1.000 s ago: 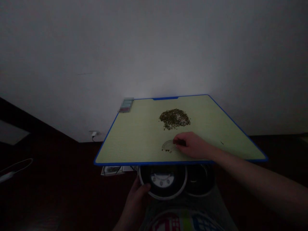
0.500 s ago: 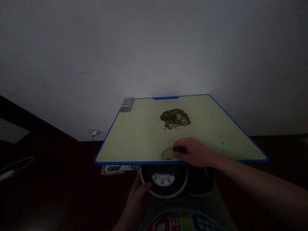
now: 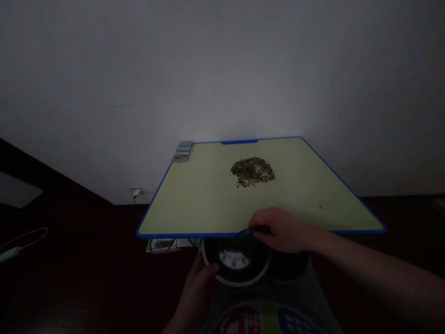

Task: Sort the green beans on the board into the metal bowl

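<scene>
A pale green board (image 3: 194, 204) with a blue edge lies ahead, and a heap of small green beans (image 3: 252, 171) sits near its middle. My right hand (image 3: 280, 229) is at the board's near edge, shut on a small dark tool (image 3: 259, 229) whose thin tip reaches left. Just below that edge, my left hand (image 3: 196, 283) grips the rim of a round black container (image 3: 243, 282) with a white rim. A lone bean (image 3: 320, 206) lies to the right. The container's inside is mostly hidden behind the board.
A second round dark object (image 3: 288, 266) sits beside the black container. A blurred stack (image 3: 182, 151) stands at the board's far left corner. A white box (image 3: 160, 244) lies under the near edge. A cable (image 3: 10, 253) lies at the left, and a wall plug (image 3: 137, 192) is behind.
My right hand has moved toward me down the board to its near edge. The curved pale shape and few beans in front of it earlier no longer show. My left hand has stayed put.
</scene>
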A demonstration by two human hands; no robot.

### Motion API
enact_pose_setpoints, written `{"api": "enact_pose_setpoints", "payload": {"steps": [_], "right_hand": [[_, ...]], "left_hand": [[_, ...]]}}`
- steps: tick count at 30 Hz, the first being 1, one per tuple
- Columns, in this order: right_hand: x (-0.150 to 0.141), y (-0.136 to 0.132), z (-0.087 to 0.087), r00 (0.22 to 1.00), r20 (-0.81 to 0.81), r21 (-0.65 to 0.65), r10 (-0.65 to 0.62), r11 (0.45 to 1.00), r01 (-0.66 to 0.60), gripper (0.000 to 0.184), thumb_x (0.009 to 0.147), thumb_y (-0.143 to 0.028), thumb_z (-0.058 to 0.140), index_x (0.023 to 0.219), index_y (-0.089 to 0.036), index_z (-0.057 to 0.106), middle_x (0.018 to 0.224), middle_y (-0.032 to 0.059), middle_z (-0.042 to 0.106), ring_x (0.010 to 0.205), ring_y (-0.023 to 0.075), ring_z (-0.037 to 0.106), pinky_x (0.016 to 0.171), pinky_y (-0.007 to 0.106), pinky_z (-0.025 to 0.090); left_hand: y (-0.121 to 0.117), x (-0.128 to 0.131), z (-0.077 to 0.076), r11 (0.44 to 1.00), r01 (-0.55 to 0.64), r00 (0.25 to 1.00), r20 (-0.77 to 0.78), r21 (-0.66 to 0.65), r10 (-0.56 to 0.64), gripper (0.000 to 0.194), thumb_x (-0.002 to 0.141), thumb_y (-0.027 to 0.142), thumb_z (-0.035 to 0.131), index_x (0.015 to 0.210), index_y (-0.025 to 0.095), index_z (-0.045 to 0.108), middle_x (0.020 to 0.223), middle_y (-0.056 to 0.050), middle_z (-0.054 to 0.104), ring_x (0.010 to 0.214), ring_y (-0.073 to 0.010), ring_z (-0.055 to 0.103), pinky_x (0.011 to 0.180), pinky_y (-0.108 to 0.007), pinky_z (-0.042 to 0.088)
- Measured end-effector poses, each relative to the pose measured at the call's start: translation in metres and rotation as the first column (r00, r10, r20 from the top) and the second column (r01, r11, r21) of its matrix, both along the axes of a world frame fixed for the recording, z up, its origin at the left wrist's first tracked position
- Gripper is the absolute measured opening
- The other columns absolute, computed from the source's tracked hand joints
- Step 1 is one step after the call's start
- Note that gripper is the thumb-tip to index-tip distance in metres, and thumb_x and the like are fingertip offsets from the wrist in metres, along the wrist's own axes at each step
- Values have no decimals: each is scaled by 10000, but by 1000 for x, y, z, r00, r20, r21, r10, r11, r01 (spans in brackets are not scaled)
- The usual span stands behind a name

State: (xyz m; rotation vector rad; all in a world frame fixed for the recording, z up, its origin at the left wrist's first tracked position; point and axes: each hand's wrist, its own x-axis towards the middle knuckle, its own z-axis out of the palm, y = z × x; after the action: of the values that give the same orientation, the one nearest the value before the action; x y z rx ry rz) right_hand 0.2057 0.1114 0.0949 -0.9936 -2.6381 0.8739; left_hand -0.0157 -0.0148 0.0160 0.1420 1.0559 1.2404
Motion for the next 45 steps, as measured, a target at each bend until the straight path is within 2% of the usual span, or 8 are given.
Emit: {"api": "enact_pose_setpoints", "payload": {"steps": [4, 13, 26, 30, 33, 37, 41, 45], "right_hand": [[7, 3, 4, 999, -44, -2, -15, 1000, 14, 159, 798, -141, 574, 884, -187, 700, 826, 47, 700, 762, 175, 609, 701, 281, 437], [48, -1, 13, 951, -147, -81, -270, 962, 261, 115, 818, -256, 579, 829, -184, 669, 770, 46, 671, 682, 170, 586, 641, 288, 460], [121, -84, -53, 909, -130, -244, -395, 902, 357, 216, 908, -385, 548, 851, -232, 689, 837, 66, 710, 783, 213, 669, 701, 321, 535], [128, -80, -45, 916, -171, -190, -363, 924, 331, 225, 895, -405, 579, 883, -220, 706, 865, 64, 715, 807, 218, 672, 716, 319, 539], [109, -46, -12, 944, -211, -78, -252, 967, 241, 196, 912, -356, 561, 865, -210, 683, 825, 52, 693, 765, 188, 643, 698, 295, 516], [48, 29, 24, 978, -205, 148, -29, 987, 60, 177, 918, -284, 537, 892, -183, 680, 858, 62, 693, 766, 168, 610, 720, 292, 480], [-29, 87, 27, 954, -74, 220, 290, 938, -268, 136, 873, -155, 574, 884, -168, 709, 870, 55, 717, 779, 155, 607, 737, 274, 445], [-74, 108, 14, 880, 36, 143, 473, 869, -473, 156, 853, -107, 587, 905, -166, 722, 877, 44, 731, 782, 143, 615, 728, 252, 432]], "left_hand": [[0, -3, -6, 1000, 15, 1000, 12, -15, -15, 766, 683, 151, 739, 1406, 212, 494, 1069, -109, 796, 1073, -347, 704, 928, -448, 546], [-2, -22, -23, 998, -50, 994, -101, -38, 46, 723, 689, 131, 713, 1379, 193, 508, 972, -80, 812, 1017, -324, 729, 893, -428, 563], [-16, -43, -69, 992, -53, 995, -90, -118, 42, 539, 746, 116, 675, 1271, 186, 574, 962, -58, 798, 939, -269, 745, 820, -372, 581], [-14, -49, -82, 991, -60, 995, -84, -118, 50, 512, 703, 103, 687, 1201, 205, 625, 945, -54, 792, 922, -282, 745, 836, -406, 581], [-13, -53, -88, 991, -77, 990, -127, -105, 64, 472, 681, 112, 704, 1142, 204, 659, 930, -54, 791, 913, -284, 745, 833, -411, 583], [-15, -54, -84, 994, -55, 989, -139, -94, 42, 487, 675, 146, 722, 1154, 211, 662, 942, -60, 796, 964, -319, 737, 839, -441, 582], [-17, -51, -75, 995, -60, 991, -123, -80, 50, 518, 656, 152, 740, 1164, 198, 648, 951, -68, 801, 995, -341, 729, 848, -453, 579], [-18, -50, -73, 995, -64, 994, -98, -73, 56, 546, 668, 137, 724, 1202, 206, 634, 950, -60, 802, 968, -325, 737, 851, -441, 577]]}}
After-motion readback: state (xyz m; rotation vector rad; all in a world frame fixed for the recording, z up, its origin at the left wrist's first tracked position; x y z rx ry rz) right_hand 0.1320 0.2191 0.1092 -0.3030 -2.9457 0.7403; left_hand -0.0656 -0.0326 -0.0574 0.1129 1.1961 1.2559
